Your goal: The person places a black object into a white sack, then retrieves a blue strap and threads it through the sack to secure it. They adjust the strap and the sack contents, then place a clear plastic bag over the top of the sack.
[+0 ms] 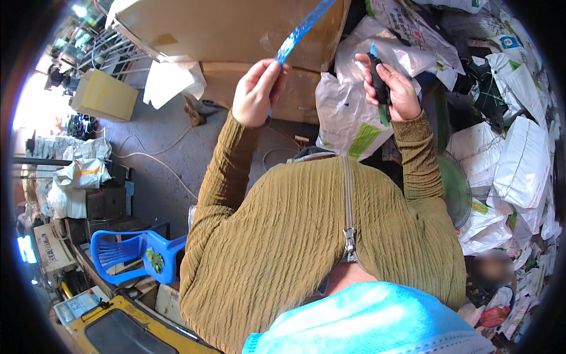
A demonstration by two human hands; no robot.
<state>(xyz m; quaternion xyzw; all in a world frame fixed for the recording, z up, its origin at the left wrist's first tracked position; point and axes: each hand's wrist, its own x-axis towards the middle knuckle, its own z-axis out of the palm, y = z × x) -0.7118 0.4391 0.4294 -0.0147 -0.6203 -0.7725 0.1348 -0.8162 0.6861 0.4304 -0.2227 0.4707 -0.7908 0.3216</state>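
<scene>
Between the thumb and fingers of my left hand (259, 91) is a shiny blue plastic strip (302, 32). It runs up and to the right past the large cardboard box (236, 29), and a short end shows below the hand. My right hand (396, 91) is wrapped round a slim tool (378, 79) with a black-wrapped grip, a pointed blue tip facing up and a green lower end. It resembles a utility knife, but its exact kind is unclear. The two hands are apart, and the tool does not touch the strip.
White plastic sacks (354, 112) stand beyond my right hand, with more packed bags (522, 159) along the right. A green fan guard (455, 189) is beside my right arm. At left are a blue plastic chair (124, 253), a yellowish box (105, 94) and cables on the floor (153, 141).
</scene>
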